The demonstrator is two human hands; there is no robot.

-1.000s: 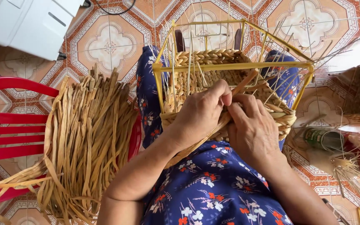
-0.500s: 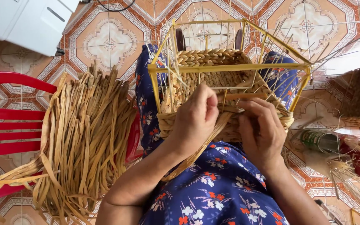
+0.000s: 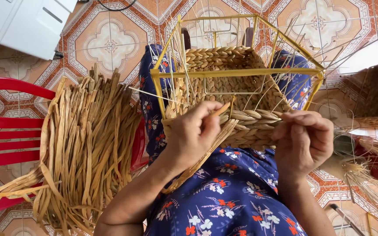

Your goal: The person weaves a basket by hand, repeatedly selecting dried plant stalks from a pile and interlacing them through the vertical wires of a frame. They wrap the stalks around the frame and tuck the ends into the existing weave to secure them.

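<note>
On the person's lap, the left hand (image 3: 193, 133) pinches a flat tan straw strand (image 3: 206, 146), pliable and light, best held near its working end. The right hand (image 3: 305, 140) curls closed on the half-woven braided straw basket (image 3: 241, 87); at nine o'clock lies a loose straw bundle (image 3: 84, 148).

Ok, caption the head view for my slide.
Left hand pinching a flat tan straw strand, right hand on the half-woven straw basket in its yellow wire frame.

Left hand (image 3: 193, 133) pinches a straw strand (image 3: 222, 109) against the half-woven basket (image 3: 232, 87) on its yellow frame (image 3: 237, 72); right hand (image 3: 303, 139) grips the braided rim.
</note>
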